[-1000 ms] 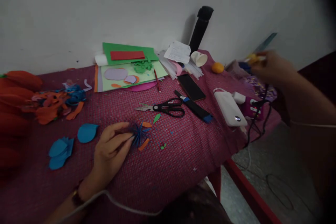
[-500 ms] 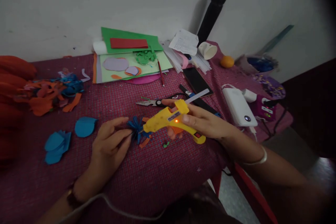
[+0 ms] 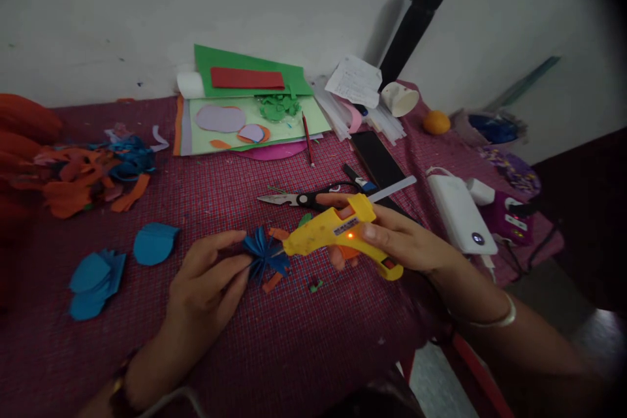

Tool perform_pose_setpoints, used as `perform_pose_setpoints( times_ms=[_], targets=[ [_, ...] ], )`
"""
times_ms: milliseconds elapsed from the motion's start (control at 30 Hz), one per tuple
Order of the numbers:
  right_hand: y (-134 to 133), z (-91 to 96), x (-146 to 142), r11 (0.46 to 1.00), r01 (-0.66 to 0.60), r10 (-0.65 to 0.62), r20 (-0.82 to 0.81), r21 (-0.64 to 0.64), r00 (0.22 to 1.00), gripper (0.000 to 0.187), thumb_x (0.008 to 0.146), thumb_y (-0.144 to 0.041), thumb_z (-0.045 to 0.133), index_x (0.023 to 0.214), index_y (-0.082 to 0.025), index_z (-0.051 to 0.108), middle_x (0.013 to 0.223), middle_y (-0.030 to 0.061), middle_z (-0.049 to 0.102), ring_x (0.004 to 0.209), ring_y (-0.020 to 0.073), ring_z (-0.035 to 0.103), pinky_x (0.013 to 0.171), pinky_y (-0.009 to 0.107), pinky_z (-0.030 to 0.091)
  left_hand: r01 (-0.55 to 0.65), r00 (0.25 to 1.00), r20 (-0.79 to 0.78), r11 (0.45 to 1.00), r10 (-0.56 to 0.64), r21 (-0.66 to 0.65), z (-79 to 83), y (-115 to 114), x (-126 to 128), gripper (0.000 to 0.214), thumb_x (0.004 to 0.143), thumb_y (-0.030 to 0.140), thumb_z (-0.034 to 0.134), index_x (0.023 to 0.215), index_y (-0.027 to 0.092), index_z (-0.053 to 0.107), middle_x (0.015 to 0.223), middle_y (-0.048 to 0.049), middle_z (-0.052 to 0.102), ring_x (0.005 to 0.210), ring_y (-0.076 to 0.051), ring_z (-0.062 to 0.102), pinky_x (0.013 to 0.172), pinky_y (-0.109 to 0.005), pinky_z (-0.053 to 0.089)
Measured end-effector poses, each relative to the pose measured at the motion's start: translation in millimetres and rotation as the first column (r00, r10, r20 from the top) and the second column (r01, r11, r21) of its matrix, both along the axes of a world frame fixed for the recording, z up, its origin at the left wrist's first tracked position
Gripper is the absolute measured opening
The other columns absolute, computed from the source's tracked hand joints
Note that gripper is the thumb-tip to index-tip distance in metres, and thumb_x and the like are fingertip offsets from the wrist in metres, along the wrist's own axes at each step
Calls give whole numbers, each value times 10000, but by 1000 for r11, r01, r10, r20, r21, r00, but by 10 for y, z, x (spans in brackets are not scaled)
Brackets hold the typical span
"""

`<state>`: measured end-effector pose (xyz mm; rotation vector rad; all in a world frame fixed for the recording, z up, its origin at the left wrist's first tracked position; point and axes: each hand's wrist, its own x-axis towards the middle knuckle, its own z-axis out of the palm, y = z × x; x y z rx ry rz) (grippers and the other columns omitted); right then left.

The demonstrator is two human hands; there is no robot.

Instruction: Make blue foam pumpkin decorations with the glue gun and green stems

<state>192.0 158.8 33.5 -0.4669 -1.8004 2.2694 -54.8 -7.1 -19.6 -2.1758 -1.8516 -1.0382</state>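
My left hand (image 3: pixel 208 294) pinches a fringed blue paper flower (image 3: pixel 264 253) between thumb and fingers, a little above the cloth. A yellow hot glue gun (image 3: pixel 337 230) is gripped in my right hand (image 3: pixel 401 238), its orange light lit and a clear glue stick (image 3: pixel 392 189) poking out of its back. The gun's nozzle points left at the flower's middle; whether it touches is hard to tell. Orange paper scraps (image 3: pixel 274 282) lie under the flower. Left of my left hand are cut blue petal pieces (image 3: pixel 155 243) and a small stack of blue petals (image 3: pixel 95 281).
Scissors (image 3: pixel 289 199), a phone (image 3: pixel 379 160) and a red pencil (image 3: pixel 307 137) lie beyond my hands. Coloured sheets (image 3: pixel 255 81) are stacked at the wall. A white power bank (image 3: pixel 460 214), an orange (image 3: pixel 435 122) and a paper cup (image 3: pixel 400 99) stand right. Scraps (image 3: pixel 78 183) pile up left.
The glue gun has shifted slightly right and down in view, along with most of the table as the camera turns. More of the blue flower's fringe shows between nozzle and fingers.
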Motion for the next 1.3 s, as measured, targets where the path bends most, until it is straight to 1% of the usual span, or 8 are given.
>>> perform_pose_setpoints(
  times_ms=[300, 467, 633, 800, 967, 1167, 1233, 1300],
  targets=[
    [14, -46, -15, 1000, -5, 6, 35, -9, 999, 639, 952, -415, 511, 1468, -125, 269, 922, 76, 671, 816, 138, 646, 661, 232, 488, -9, 1000, -7, 1000, 9, -9, -4, -6, 7, 130, 857, 103, 568, 902, 201, 640, 1119, -88, 616, 953, -204, 633, 747, -349, 559],
    [-11, -43, -21, 1000, -20, 20, 3, 21, 1000, 627, 961, -421, 491, 1464, -122, 263, 912, 70, 659, 824, 139, 637, 680, 244, 483, -13, 1000, 3, 1000, 13, 9, -11, -17, 21, 149, 849, 102, 572, 916, 218, 638, 1116, -84, 614, 950, -208, 639, 731, -349, 572],
    [-61, -31, -7, 996, -17, 16, 15, 89, 1000, 611, 964, -422, 484, 1463, -148, 263, 920, 68, 652, 841, 146, 626, 708, 260, 476, -3, 1000, -9, 1000, 3, 30, -22, -26, 32, 155, 845, 98, 576, 926, 224, 615, 1111, -90, 602, 957, -216, 631, 717, -368, 585],
    [-84, -27, -1, 992, -45, 42, 26, 120, 999, 595, 968, -419, 475, 1457, -155, 263, 897, 53, 630, 819, 139, 613, 679, 240, 471, 14, 1000, -9, 999, -13, 29, -14, -21, 39, 160, 844, 85, 570, 929, 213, 614, 1110, -98, 601, 948, -211, 627, 696, -353, 581],
    [-88, -40, -9, 983, -54, 55, 3, 175, 999, 538, 965, -453, 460, 1396, -141, 381, 879, 53, 607, 806, 138, 587, 721, 263, 478, 18, 1000, -10, 999, -18, 31, -34, -31, 30, 178, 832, 67, 569, 915, 216, 618, 1115, -93, 608, 955, -212, 632, 697, -351, 577],
    [-91, -57, -15, 979, -51, 52, -1, 195, 999, 548, 972, -451, 442, 1404, -125, 359, 855, 50, 598, 790, 137, 575, 750, 289, 485, 16, 1000, 11, 999, -17, 43, -22, -34, 33, 182, 832, 75, 565, 892, 226, 647, 1096, -81, 628, 947, -205, 642, 704, -331, 578],
    [-87, -56, -15, 976, -52, 55, -6, 210, 998, 494, 975, -445, 432, 1353, -126, 423, 844, 48, 594, 784, 136, 573, 740, 284, 486, 11, 1000, 3, 998, -11, 58, -7, -29, 37, 177, 835, 91, 569, 886, 237, 654, 1077, -68, 637, 926, -202, 646, 686, -323, 574],
    [-80, -54, -15, 971, -56, 60, -12, 234, 998, 421, 980, -433, 422, 1249, -123, 516, 832, 48, 592, 776, 132, 572, 737, 278, 483, 18, 1000, -5, 997, -17, 76, 3, -25, 38, 169, 839, 103, 569, 881, 239, 659, 1054, -59, 647, 902, -196, 649, 672, -314, 569]
  ],
)
